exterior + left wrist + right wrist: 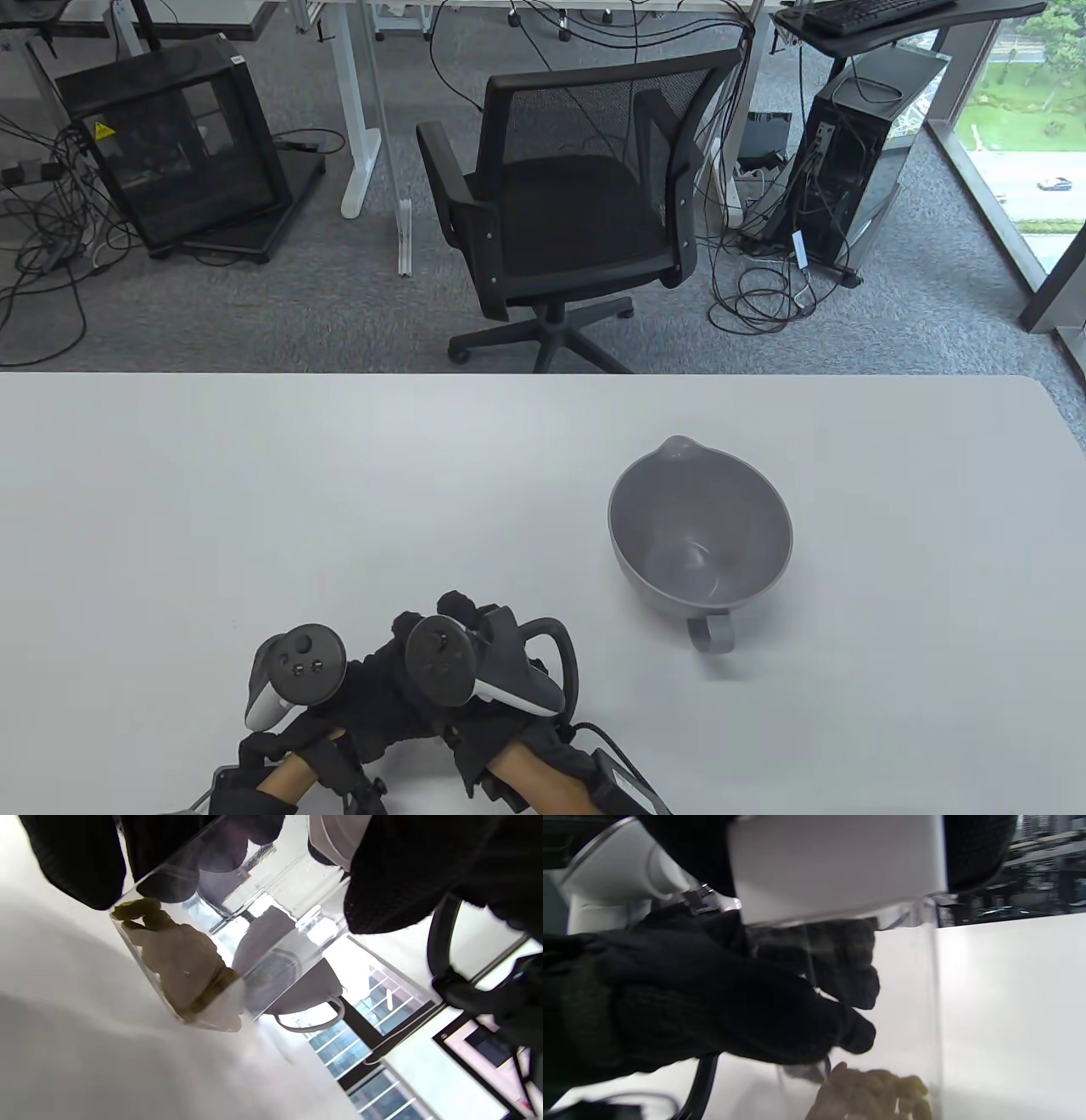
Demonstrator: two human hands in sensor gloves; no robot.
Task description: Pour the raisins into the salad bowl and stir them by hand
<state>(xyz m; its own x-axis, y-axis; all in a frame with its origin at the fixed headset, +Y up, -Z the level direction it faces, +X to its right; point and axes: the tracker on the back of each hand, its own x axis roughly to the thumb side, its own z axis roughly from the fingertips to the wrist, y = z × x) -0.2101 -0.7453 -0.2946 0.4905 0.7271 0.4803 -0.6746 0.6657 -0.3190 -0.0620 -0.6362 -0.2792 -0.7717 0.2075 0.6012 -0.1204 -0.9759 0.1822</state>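
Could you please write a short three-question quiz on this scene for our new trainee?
1. True or false: the salad bowl already holds raisins.
2. Which sits on top of the clear container? A) a white lid B) a metal spoon C) a cloth
3. Fill in: the bowl's handle points toward the ____ edge of the table.

Key: 1. False; it looks empty, and the raisins lie inside the container. 2. A; the right hand covers the lid, the left hand grips the container's side. 3. Near.
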